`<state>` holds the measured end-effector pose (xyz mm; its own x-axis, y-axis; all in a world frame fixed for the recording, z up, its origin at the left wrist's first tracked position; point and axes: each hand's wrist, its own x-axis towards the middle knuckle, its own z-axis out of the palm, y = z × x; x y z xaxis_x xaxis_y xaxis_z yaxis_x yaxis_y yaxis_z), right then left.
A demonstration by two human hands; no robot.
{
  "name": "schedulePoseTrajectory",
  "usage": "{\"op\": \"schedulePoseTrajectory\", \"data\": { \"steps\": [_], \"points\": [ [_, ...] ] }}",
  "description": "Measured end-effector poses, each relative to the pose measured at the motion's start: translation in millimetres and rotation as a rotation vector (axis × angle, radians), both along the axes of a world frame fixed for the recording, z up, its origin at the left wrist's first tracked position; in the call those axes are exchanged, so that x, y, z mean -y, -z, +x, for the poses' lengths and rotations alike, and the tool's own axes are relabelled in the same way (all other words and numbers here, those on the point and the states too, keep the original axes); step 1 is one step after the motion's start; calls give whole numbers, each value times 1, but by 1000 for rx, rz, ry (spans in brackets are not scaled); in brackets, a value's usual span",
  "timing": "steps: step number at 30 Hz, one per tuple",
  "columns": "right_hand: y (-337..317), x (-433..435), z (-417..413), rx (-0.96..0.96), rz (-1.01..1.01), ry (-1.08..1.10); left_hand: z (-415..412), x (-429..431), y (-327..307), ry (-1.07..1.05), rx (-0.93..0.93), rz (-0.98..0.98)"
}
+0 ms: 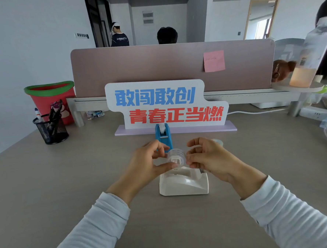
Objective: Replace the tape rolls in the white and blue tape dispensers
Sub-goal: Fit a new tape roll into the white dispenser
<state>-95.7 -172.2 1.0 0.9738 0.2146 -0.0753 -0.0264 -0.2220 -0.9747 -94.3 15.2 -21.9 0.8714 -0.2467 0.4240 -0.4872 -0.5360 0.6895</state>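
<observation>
Office bench (47, 179), grey. White dispenser (183, 184) nearest, cradle apparently empty; blue dispenser (163, 136) behind, roll fitted. Left hand (149, 163) and right hand (208, 156) both pinch clear tape roll (176, 157) directly above white dispenser, likely readying insertion.

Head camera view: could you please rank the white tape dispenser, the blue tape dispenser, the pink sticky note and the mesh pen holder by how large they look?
1. White tape dispenser
2. Mesh pen holder
3-4. Blue tape dispenser and pink sticky note: look alike; the dispenser is partly hidden, the note farther away.
</observation>
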Motion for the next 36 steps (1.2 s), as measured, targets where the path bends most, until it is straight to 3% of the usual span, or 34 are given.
{"op": "schedulePoseTrajectory", "data": {
  "steps": [4,11,18,30,36],
  "points": [
    [1,-2,1,81,-186,29,-1,-2,-1,18,-48,-66],
    [4,-10,0,173,-365,24,-6,-3,-4,35,51,-25],
    [7,-9,1,220,-420,48,-2,-3,4,24,68,118],
    [8,-12,-7,285,-582,-18,-6,-4,6,111,-3,177],
    [10,-12,-6,325,-628,-20,-4,-4,11,86,101,260]
  ]
}}
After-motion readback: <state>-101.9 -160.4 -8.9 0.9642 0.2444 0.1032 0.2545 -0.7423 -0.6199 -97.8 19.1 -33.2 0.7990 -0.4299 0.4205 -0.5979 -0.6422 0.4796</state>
